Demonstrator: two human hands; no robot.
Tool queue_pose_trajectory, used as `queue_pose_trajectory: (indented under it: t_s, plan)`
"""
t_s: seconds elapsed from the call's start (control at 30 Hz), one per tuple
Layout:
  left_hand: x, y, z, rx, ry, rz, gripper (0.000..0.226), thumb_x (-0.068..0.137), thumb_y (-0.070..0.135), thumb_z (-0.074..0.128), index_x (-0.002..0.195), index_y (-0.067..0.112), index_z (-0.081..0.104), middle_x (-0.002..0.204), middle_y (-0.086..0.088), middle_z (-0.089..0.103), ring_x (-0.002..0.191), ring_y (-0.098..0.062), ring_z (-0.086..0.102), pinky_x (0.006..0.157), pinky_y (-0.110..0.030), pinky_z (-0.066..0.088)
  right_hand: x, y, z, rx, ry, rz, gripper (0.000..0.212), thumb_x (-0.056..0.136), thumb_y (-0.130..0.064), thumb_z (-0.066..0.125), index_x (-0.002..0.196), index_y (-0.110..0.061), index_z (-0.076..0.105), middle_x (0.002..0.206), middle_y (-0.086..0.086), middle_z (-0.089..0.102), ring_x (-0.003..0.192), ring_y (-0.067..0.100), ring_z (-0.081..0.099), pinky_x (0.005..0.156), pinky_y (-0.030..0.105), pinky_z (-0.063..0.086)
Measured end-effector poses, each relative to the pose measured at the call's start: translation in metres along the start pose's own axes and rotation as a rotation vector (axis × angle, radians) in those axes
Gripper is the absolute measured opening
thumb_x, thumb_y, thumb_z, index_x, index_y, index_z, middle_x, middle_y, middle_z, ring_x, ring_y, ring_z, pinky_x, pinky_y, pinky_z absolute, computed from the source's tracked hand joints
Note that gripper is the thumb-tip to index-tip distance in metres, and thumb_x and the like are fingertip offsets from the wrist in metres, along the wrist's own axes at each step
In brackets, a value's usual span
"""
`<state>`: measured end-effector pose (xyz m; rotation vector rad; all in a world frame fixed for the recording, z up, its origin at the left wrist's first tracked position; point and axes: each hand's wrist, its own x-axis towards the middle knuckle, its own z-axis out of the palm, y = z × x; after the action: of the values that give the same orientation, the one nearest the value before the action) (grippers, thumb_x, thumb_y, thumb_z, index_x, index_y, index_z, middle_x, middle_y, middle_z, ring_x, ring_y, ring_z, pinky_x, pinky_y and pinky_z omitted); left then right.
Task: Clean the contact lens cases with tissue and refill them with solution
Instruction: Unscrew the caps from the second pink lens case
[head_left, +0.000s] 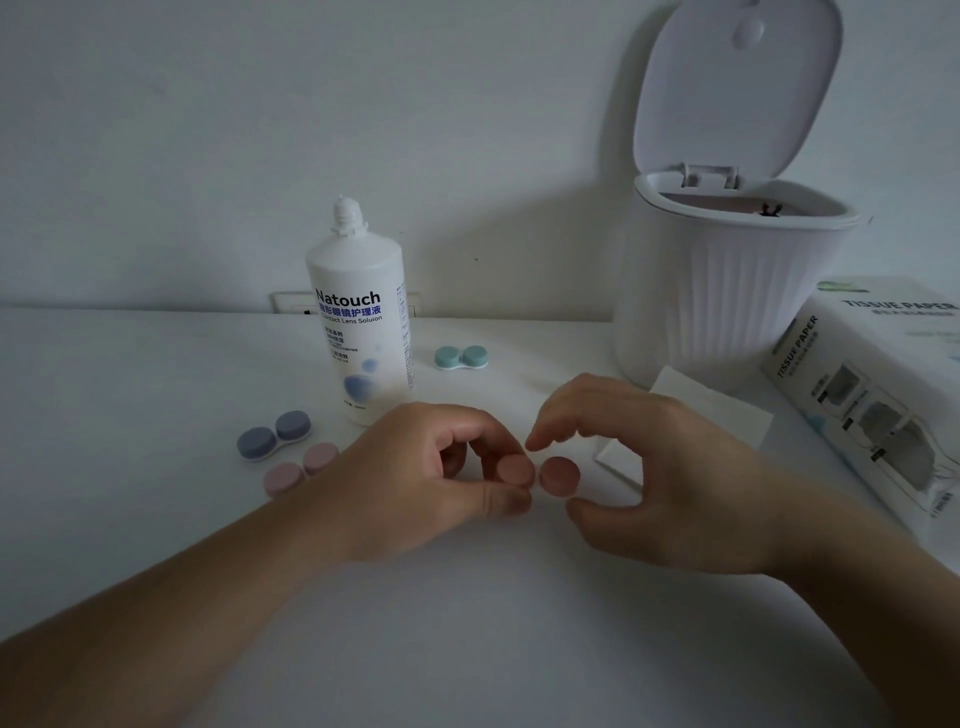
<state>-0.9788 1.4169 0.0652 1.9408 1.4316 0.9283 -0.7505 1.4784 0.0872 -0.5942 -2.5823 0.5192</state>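
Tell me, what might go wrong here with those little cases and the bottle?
The tall white solution bottle stands uncapped just behind the left hand; a knock could spill it. The small brownish-pink lens case is pinched only at its left cap, so it may slip. The right hand hovers over the flat white tissue.

We could not read the small print on the solution bottle (358, 317) — right of it, the frame's edge clipped the tissue box (878, 395).
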Motion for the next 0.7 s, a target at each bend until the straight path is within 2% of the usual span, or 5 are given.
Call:
queue_pose_trajectory:
  t_s: [0.17,0.27,0.33,0.53,0.7]
  plan:
    - [-0.0015,-0.0006,-0.0006,0.029,0.001,0.006,0.019,0.078,0.033,0.086,0.084,0.044,0.072,0.052,0.019,0.048,0.049,-0.004,0.035,0.048,-0.011,0.028,0.0016,-0.0025,0.0058,-0.051,0.089,0.064,0.021,0.082,-0.049,0.064,0.096,-0.034,0.066,0.080,-0.014,0.060,0.081,0.012,0.060,0.066,0.028,0.050]
    - [-0.0005,0.0000,0.0003,0.033,0.006,0.012,0.023,0.077,0.028,0.087,0.082,0.044,0.071,0.057,0.025,0.054,0.051,-0.003,0.037,0.049,-0.009,0.031,0.0006,-0.0022,0.0038,-0.052,0.058,0.027,0.016,0.083,-0.032,0.068,0.099,-0.033,0.069,0.080,-0.015,0.060,0.078,0.011,0.061,0.067,0.028,0.051]
    - [0.0003,-0.0002,0.0006,0.023,0.013,-0.004,0.023,0.076,0.032,0.087,0.085,0.045,0.071,0.055,0.020,0.049,0.052,-0.004,0.036,0.049,-0.012,0.030,-0.0002,-0.0015,0.0012,-0.025,0.014,0.002,0.030,0.080,-0.021,0.071,0.109,-0.031,0.069,0.092,-0.016,0.062,0.088,0.012,0.062,0.074,0.024,0.051]
    - [0.0004,-0.0029,-0.0002,0.019,0.012,0.018,0.019,0.076,0.035,0.086,0.086,0.043,0.073,0.052,0.016,0.044,0.050,-0.005,0.035,0.048,-0.011,0.028,0.0014,-0.0009,0.0036,-0.051,0.054,0.050,0.030,0.082,-0.052,0.067,0.106,-0.034,0.070,0.091,-0.017,0.061,0.085,0.008,0.061,0.069,0.028,0.053]
    - [-0.0003,-0.0030,-0.0004,0.017,-0.008,0.011,0.022,0.069,0.050,0.080,0.088,0.047,0.071,0.053,0.016,0.045,0.051,-0.005,0.035,0.049,-0.013,0.028,0.0020,-0.0007,0.0056,-0.063,0.060,0.014,0.010,0.083,-0.032,0.070,0.092,-0.028,0.073,0.077,-0.012,0.061,0.073,0.012,0.060,0.064,0.032,0.051]
